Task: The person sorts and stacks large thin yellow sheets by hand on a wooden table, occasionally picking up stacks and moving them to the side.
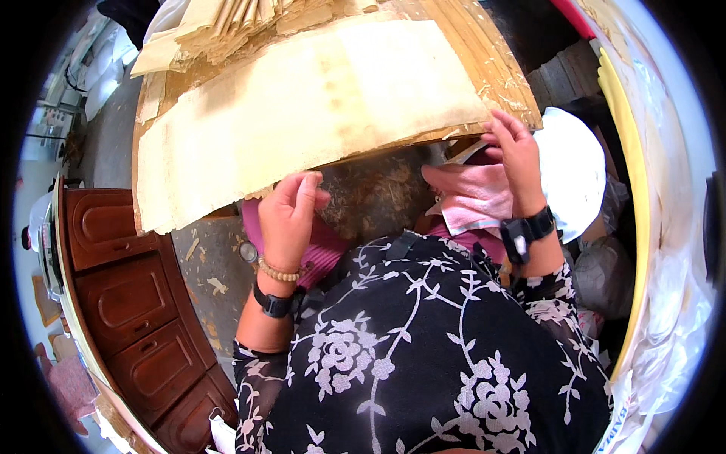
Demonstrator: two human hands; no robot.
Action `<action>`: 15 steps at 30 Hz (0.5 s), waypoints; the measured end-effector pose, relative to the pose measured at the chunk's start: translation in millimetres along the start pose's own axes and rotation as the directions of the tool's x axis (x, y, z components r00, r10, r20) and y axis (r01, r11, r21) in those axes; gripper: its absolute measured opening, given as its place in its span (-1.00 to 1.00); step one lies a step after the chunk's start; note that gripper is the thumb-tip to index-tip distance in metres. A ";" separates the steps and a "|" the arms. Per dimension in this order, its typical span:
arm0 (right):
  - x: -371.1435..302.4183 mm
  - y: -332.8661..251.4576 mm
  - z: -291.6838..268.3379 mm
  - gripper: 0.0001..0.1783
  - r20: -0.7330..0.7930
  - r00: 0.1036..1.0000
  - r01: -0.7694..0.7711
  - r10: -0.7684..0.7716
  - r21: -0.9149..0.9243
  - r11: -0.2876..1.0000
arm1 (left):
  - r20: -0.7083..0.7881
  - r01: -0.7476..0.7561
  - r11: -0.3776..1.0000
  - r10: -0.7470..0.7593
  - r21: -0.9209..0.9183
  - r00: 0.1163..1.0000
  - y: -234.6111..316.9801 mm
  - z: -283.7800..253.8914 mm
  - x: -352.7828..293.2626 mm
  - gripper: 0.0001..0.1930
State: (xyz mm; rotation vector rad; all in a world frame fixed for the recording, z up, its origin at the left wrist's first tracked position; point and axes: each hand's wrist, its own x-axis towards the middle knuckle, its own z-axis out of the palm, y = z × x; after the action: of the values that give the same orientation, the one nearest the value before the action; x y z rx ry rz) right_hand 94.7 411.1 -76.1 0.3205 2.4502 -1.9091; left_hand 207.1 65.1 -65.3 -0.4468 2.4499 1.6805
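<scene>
I find the pale sheet (302,106) at twelve o'clock, flat on the wooden table (495,57), its near edge following the table's rim. The left hand (289,206), at ten, is curled, thumb against fingers; the right hand (520,159), at two, is half open by the near right corner. I cannot tell whether either grips it. Folded sheets (227,34) crowd eleven; bare tabletop leaves room at one. Blue lettering (620,424) marks white wrapping (625,392) at four.

The head-worn fisheye camera is looking down from close above the torso (416,340), facing the worktable (495,57); detail is seemingly blurring rimward.
</scene>
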 end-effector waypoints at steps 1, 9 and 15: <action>4.9 -2.6 -4.1 -0.57 0.003 1.000 0.000 0.000 -0.001 1.000 | -0.003 0.002 1.000 -0.002 -0.001 1.000 5.7 -1.3 3.8 -0.58; 25.3 -20.9 15.9 -0.49 0.015 0.935 0.160 -0.354 -0.909 0.385 | -0.037 -0.251 0.403 0.586 0.880 0.809 -11.4 -23.6 64.9 -0.51; 35.0 -19.5 17.5 -0.51 0.023 0.966 0.156 -0.256 -0.843 0.515 | -0.008 -0.285 0.444 0.551 0.849 0.835 -8.7 -43.2 54.4 -0.47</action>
State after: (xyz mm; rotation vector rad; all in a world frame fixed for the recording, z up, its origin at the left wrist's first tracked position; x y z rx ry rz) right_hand 55.2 395.1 -66.8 0.0765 3.2150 -0.4942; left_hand 160.7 13.2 -72.3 0.1058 3.3862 0.2931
